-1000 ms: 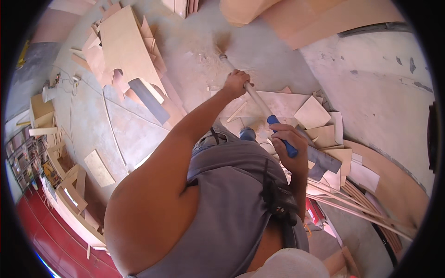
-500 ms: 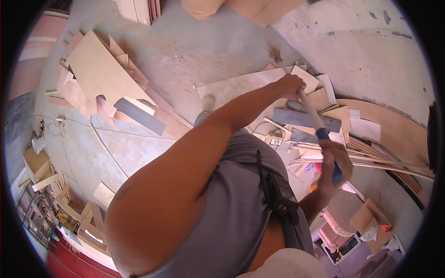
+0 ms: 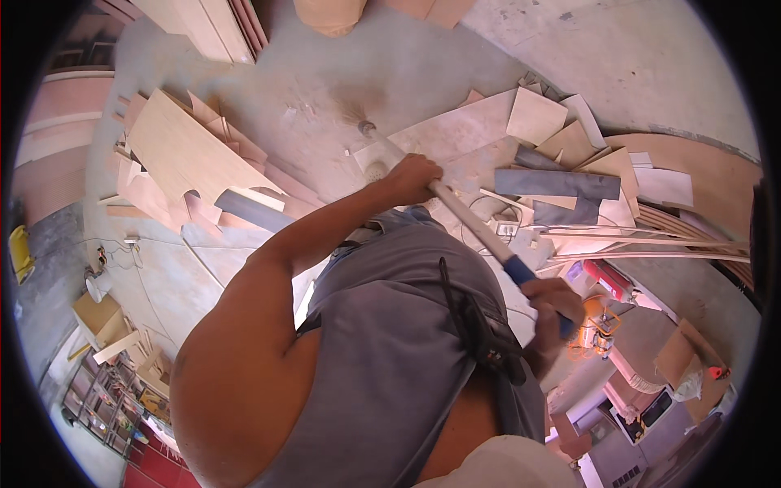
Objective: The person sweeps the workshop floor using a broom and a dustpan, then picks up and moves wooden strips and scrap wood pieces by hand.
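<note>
Both hands clasp a broom (image 3: 476, 226) in the head view: the left hand (image 3: 412, 179) is wrapped around the middle of the pale pole, and the right hand (image 3: 555, 311), slightly blurred, encloses the blue grip (image 3: 517, 269) at the near end. From the left hand the pole runs forward and left to the bristles (image 3: 353, 119), which are blurred; whether they touch the floor (image 3: 305, 65) cannot be determined. Obstructions: a long flat board (image 3: 464, 126) lies ahead of the left hand, extending to the right, and the pole crosses above its left end. A light-coloured shoe (image 3: 375, 172) is positioned just left of the left hand, near the pole. A pile of wood sheets (image 3: 195, 146) occupies the floor well to the left of the left hand. To the right of the left hand are dark grey panels (image 3: 557, 184) among wood offcuts; long thin strips (image 3: 651, 242) lie ahead and to the right of the right hand. A red cylinder (image 3: 608, 281) and an orange-framed object (image 3: 600, 324) are located just right of the right hand. Arm pose: the left arm (image 3: 325, 232) is bent at the elbow, forearm directed forward and right, back of the hand uppermost. The right hand is held beside the torso; its forearm is mostly hidden.
</note>
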The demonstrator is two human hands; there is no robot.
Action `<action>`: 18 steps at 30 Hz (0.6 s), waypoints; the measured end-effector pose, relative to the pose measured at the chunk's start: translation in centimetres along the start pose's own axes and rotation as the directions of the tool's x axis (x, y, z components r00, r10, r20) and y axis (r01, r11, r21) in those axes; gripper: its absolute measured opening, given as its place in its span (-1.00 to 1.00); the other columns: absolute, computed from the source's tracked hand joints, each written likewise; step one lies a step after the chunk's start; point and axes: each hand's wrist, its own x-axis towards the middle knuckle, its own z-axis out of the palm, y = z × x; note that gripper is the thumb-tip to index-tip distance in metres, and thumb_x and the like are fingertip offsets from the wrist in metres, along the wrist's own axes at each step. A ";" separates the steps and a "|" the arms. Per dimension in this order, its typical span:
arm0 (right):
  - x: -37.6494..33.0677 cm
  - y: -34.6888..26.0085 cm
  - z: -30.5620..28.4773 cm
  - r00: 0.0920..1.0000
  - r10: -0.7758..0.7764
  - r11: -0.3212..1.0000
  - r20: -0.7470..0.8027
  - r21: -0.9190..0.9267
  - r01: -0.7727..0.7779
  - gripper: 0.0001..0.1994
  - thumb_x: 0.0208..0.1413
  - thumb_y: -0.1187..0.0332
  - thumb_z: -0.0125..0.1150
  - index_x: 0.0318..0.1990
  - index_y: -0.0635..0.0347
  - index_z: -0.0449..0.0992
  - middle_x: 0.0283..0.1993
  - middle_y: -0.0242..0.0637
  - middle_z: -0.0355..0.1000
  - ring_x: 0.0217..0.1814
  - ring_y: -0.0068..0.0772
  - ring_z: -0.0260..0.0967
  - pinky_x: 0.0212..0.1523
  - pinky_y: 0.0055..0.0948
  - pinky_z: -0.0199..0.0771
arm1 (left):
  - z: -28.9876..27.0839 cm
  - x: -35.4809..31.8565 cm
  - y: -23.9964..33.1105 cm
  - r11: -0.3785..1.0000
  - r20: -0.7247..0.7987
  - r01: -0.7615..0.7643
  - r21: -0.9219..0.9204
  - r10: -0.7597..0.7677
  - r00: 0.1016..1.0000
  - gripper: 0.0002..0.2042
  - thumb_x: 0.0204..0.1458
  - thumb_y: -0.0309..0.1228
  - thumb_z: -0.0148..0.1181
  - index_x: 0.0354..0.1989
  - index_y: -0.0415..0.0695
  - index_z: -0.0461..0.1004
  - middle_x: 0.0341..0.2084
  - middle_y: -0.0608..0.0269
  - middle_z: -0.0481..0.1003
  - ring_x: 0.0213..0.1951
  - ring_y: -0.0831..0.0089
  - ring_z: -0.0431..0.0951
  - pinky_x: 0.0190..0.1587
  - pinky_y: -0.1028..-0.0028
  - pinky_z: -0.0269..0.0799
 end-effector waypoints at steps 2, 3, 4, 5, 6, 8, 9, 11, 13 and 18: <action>-0.1 -1.1 -2.5 0.985 -0.131 0.990 -0.113 -0.067 0.124 -0.73 -0.06 0.28 0.18 -0.61 0.29 0.35 -0.57 -0.05 0.40 -0.56 -0.28 0.36 -0.54 -0.41 0.36 | -0.9 2.6 2.8 0.998 0.017 -0.063 0.003 0.063 0.998 -0.73 -0.21 -0.16 0.30 -0.59 -0.08 0.42 -0.60 0.16 0.43 -0.42 0.11 0.45 -0.29 0.23 0.31; 0.2 -2.3 -2.8 0.941 -0.251 0.968 -0.228 -0.084 0.238 -0.70 -0.01 0.26 0.16 -0.61 0.26 0.28 -0.64 -0.19 0.29 -0.58 -0.30 0.32 -0.57 -0.42 0.33 | -1.1 4.0 4.3 0.995 0.021 -0.103 0.013 0.103 0.994 -0.73 -0.21 -0.15 0.30 -0.59 -0.08 0.43 -0.60 0.16 0.43 -0.42 0.12 0.45 -0.28 0.23 0.32; 0.1 -2.4 -4.4 0.909 -0.346 0.938 -0.231 -0.116 0.327 -0.66 0.03 0.19 0.14 -0.58 0.24 0.24 -0.66 -0.27 0.19 -0.59 -0.33 0.27 -0.56 -0.43 0.30 | -1.2 5.4 5.4 0.988 0.001 -0.153 0.037 0.153 0.988 -0.72 -0.22 -0.14 0.30 -0.58 -0.08 0.44 -0.60 0.16 0.44 -0.42 0.13 0.46 -0.28 0.23 0.32; -0.3 -3.3 -5.8 0.900 -0.362 0.929 -0.243 -0.172 0.327 -0.63 0.06 0.14 0.12 -0.57 0.23 0.23 -0.67 -0.26 0.18 -0.58 -0.36 0.24 -0.54 -0.44 0.29 | -1.0 7.0 6.6 0.977 -0.012 -0.205 0.059 0.206 0.978 -0.72 -0.22 -0.13 0.29 -0.57 -0.09 0.45 -0.59 0.15 0.44 -0.41 0.14 0.46 -0.28 0.24 0.33; -0.5 -3.8 -6.4 0.878 -0.395 0.914 -0.271 -0.213 0.346 -0.60 0.07 0.10 0.11 -0.58 0.23 0.23 -0.68 -0.28 0.16 -0.58 -0.38 0.22 -0.52 -0.43 0.30 | -1.5 8.6 7.9 0.974 0.011 -0.215 0.077 0.214 0.977 -0.71 -0.23 -0.12 0.29 -0.56 -0.08 0.46 -0.59 0.15 0.44 -0.41 0.15 0.47 -0.27 0.24 0.34; 0.7 -4.6 -5.1 0.883 -0.386 0.922 -0.268 -0.145 0.359 -0.64 0.06 0.15 0.13 -0.57 0.25 0.27 -0.66 -0.23 0.23 -0.57 -0.35 0.27 -0.51 -0.43 0.31 | -1.4 11.1 8.1 0.974 0.023 -0.201 0.100 0.200 0.980 -0.71 -0.23 -0.12 0.29 -0.54 -0.08 0.46 -0.58 0.15 0.44 -0.40 0.15 0.47 -0.26 0.24 0.34; 0.9 -4.5 -4.3 0.896 -0.393 0.908 -0.207 -0.238 0.344 -0.68 0.03 0.21 0.15 -0.56 0.27 0.29 -0.63 -0.19 0.28 -0.55 -0.32 0.30 -0.50 -0.41 0.33 | -0.5 13.0 7.5 0.970 -0.063 -0.243 0.018 0.244 0.968 -0.71 -0.22 -0.10 0.28 -0.54 -0.07 0.47 -0.58 0.15 0.44 -0.40 0.15 0.47 -0.25 0.23 0.34; 3.5 -3.2 -0.4 0.942 -0.322 0.923 -0.093 -0.252 0.291 -0.84 -0.06 0.42 0.17 -0.53 0.30 0.36 -0.54 -0.09 0.40 -0.51 -0.23 0.37 -0.47 -0.36 0.37 | 0.4 12.5 3.1 0.976 -0.183 -0.216 -0.022 0.209 0.961 -0.70 -0.21 -0.08 0.27 -0.53 -0.07 0.47 -0.59 0.15 0.44 -0.40 0.14 0.47 -0.24 0.22 0.34; 5.2 -1.3 1.8 0.979 -0.148 0.946 0.139 -0.269 0.181 -0.91 -0.09 0.50 0.12 -0.47 0.39 0.43 -0.46 -0.02 0.45 -0.41 -0.23 0.42 -0.40 -0.45 0.34 | 2.3 11.3 -1.2 0.993 -0.297 -0.107 0.047 0.116 0.948 -0.67 -0.18 -0.03 0.24 -0.54 -0.06 0.46 -0.58 0.14 0.45 -0.39 0.12 0.47 -0.24 0.22 0.34; 6.4 3.5 3.6 0.965 0.083 0.996 0.247 -0.005 -0.084 -0.92 -0.08 0.56 0.05 -0.48 0.40 0.46 -0.36 -0.03 0.49 -0.43 -0.40 0.36 -0.38 -0.49 0.32 | 3.3 0.3 -6.3 0.975 -0.132 0.204 0.085 -0.192 0.973 -0.63 -0.12 -0.01 0.21 -0.62 -0.09 0.43 -0.58 0.12 0.45 -0.38 0.11 0.47 -0.25 0.21 0.32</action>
